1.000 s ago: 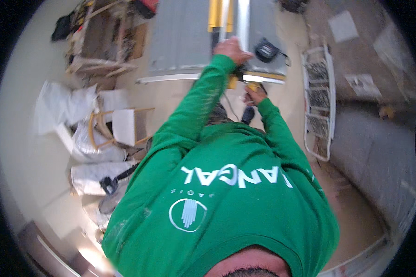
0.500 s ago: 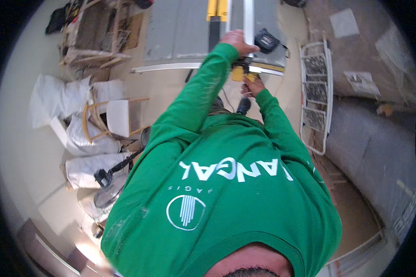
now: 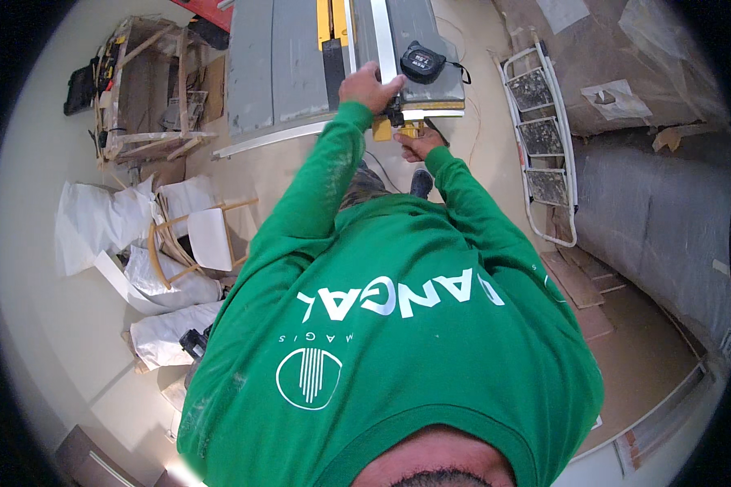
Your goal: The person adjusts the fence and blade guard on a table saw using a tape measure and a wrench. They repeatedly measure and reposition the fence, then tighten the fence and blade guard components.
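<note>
A grey table saw (image 3: 292, 77) stands at the top of the view, with a long silver rip fence (image 3: 383, 40) running across its top away from me. My left hand (image 3: 369, 88) is closed over the near end of the fence, its thumb lying across the metal. Below the table's front rail, my right hand (image 3: 420, 144) has its fingers closed on the yellow lever (image 3: 411, 130) at the fence's end. A black tape measure (image 3: 422, 63) lies on the saw top just right of the fence. Left of the fence sits a yellow and black blade insert (image 3: 331, 49).
A white folding stepladder (image 3: 542, 138) stands on the right beside plastic-covered furniture (image 3: 650, 195). To the left are a wooden frame (image 3: 150, 89), a wooden chair (image 3: 209, 238) and white sacks (image 3: 97, 219). A cable (image 3: 382, 169) trails on the floor below the saw.
The view has shifted, so the saw and both hands appear further left and the saw looks tilted. Both hands remain at the fence's near end, and the tape measure still lies beside it.
</note>
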The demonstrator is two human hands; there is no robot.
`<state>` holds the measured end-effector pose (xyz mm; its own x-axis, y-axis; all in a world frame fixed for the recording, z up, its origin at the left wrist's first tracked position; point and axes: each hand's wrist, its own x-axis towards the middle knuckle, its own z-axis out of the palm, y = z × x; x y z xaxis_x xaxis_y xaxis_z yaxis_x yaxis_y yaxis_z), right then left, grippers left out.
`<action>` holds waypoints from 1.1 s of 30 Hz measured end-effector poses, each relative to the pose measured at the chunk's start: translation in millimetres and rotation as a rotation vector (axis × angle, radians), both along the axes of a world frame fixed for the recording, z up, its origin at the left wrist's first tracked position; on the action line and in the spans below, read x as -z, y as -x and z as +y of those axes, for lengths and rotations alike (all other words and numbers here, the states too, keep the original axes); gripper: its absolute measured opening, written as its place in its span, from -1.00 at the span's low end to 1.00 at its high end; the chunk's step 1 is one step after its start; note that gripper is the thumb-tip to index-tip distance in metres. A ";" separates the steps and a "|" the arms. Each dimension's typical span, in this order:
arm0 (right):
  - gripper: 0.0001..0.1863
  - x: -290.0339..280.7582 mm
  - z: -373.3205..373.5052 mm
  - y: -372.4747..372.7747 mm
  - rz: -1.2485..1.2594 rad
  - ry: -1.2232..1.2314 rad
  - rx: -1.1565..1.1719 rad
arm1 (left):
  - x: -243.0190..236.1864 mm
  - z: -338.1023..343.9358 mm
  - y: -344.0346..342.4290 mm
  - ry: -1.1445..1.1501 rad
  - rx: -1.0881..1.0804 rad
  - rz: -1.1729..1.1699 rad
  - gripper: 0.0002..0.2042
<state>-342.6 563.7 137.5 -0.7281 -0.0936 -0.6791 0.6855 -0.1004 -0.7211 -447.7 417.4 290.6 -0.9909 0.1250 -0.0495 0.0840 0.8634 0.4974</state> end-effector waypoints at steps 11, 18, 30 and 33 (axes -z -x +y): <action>-0.53 1.4 -8.3 -8.3 0.007 0.240 0.214 | 19.7 9.5 -14.7 0.034 0.001 0.274 -0.47; -0.53 1.5 -6.2 -5.5 -0.074 0.438 0.109 | 12.1 11.8 -11.3 -0.011 -0.006 0.215 -0.43; -0.54 6.8 1.6 -0.3 -0.079 0.299 -0.121 | -0.3 -26.9 -74.1 0.326 0.331 0.361 -0.30; -0.56 6.4 2.3 0.5 -0.070 0.258 -0.119 | 21.4 -18.8 -71.0 0.327 0.275 0.485 -0.44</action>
